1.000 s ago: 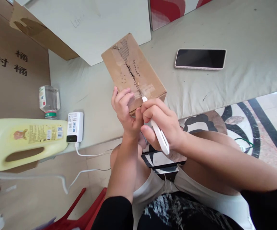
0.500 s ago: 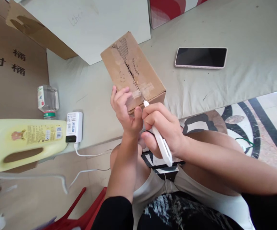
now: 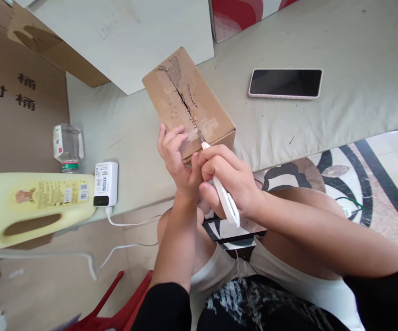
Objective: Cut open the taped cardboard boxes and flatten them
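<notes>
A small brown cardboard box point(image 3: 199, 99) lies tilted on the cloth-covered surface, with a ragged slit along the taped seam of its top. My left hand point(image 3: 178, 154) grips its near left corner, fingers on top and thumb at the near side. In my right hand point(image 3: 230, 177) is a white utility knife point(image 3: 227, 202), fingers wrapped round its handle. Its tip meets the seam at the box's near edge; the blade itself is hardly visible there. Both hands are close together.
Right of the box lies a phone point(image 3: 285, 83). To the left are a power bank point(image 3: 105, 181) with a cable, a plastic bottle point(image 3: 68, 145) and a yellow jug point(image 3: 30, 202). Behind stands a large white box point(image 3: 126, 37). A red chair point(image 3: 116, 303) is below left.
The knife's handle end has swung up and to the left with my right hand, and its tip sits slightly higher on the seam. My left hand keeps its grip on the box.
</notes>
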Demonstrator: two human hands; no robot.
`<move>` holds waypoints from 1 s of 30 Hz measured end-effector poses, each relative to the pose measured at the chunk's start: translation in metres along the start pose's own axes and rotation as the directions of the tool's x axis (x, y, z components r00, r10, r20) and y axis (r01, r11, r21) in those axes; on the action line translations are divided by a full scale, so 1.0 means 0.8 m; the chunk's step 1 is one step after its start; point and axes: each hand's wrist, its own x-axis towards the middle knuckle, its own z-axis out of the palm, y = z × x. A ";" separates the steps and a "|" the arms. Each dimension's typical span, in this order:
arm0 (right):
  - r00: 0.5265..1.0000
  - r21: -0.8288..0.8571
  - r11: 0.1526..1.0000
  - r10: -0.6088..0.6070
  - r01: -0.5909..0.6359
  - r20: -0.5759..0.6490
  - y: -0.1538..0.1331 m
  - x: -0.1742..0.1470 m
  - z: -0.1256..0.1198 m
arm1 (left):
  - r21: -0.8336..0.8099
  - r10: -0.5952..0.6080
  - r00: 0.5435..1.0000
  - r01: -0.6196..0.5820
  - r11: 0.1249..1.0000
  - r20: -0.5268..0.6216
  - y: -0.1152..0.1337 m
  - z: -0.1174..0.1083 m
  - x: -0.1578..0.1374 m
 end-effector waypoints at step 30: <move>0.999 0.116 0.992 -0.041 0.044 -0.028 0.007 0.005 -0.007 | -0.084 -0.028 1.000 0.029 0.996 0.008 0.002 -0.003 0.000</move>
